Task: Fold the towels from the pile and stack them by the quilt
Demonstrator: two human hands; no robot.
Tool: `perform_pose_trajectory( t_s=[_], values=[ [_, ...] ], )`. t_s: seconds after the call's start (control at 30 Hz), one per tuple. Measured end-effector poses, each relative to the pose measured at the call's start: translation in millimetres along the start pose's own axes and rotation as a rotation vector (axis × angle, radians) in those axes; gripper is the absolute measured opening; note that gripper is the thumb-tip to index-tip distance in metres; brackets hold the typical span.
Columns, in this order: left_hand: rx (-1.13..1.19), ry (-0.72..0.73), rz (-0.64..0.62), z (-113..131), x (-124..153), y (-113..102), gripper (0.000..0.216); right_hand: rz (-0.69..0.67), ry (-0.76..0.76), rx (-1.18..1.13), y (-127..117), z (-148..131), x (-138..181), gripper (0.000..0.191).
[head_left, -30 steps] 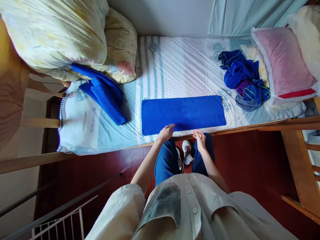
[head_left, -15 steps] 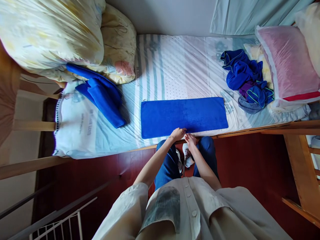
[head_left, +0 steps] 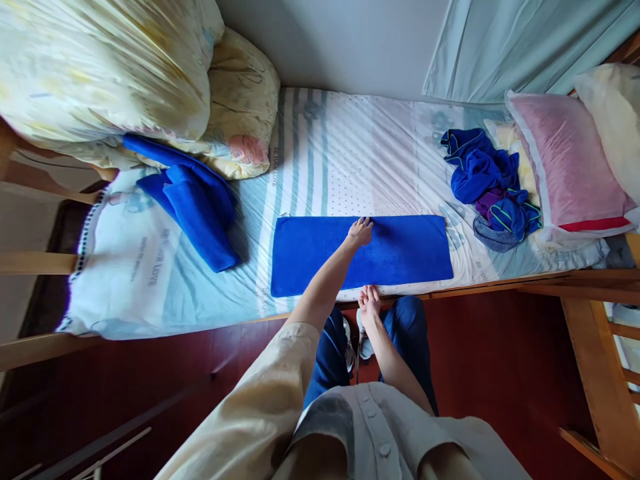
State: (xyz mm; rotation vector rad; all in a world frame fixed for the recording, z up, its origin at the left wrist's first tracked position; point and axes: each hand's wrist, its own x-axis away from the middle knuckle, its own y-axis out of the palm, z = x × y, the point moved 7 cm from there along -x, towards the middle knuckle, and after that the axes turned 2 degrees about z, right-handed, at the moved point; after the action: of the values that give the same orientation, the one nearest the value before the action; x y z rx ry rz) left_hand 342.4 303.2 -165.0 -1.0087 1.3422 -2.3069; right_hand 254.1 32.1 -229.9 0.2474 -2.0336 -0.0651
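A long blue towel point(head_left: 310, 257) lies flat, folded into a strip, along the near side of the bed's striped mattress point(head_left: 325, 160). My left hand point(head_left: 360, 232) reaches across it and rests on its far edge near the middle, fingers curled down onto the cloth. At the towel's near edge, right by the wooden bed rail, is my right hand point(head_left: 370, 301) with its fingers pressed together on the hem.
A second folded blue towel point(head_left: 193, 200) lies left, beside a yellow quilt point(head_left: 100, 73). A heap of blue and purple clothes point(head_left: 487, 180) sits right, next to a pink pillow point(head_left: 565, 153). The wooden bed rail point(head_left: 500, 288) runs in front; a ladder point(head_left: 600, 353) stands right.
My left hand has moved from the towel's near edge across to its far edge. My right hand has stayed at the near edge. The camera has leaned forward over the bed.
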Motion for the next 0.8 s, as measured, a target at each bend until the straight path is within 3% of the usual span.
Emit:
perform_pose_trajectory(
  t_s=[0.2, 0.37, 0.53, 0.8],
  values=[
    [0.042, -0.036, 0.034, 1.6, -30.8, -10.3, 0.047, -0.035, -0.058, 0.128, -0.5, -0.1, -8.5, 0.028],
    [0.073, -0.09, 0.061, 1.0, -45.5, -14.5, 0.048, -0.049, -0.062, 0.141, -2.6, -0.6, -8.9, 0.027],
    [0.112, -0.149, 0.053, -2.6, -52.7, -15.5, 0.043, -0.028, -0.032, 0.108, -1.7, -2.6, -7.9, 0.025],
    [0.192, -0.227, 0.049, -9.6, -53.4, -16.3, 0.034, -0.099, -0.051, 0.106, -4.9, -4.7, -6.1, 0.022]
  ],
)
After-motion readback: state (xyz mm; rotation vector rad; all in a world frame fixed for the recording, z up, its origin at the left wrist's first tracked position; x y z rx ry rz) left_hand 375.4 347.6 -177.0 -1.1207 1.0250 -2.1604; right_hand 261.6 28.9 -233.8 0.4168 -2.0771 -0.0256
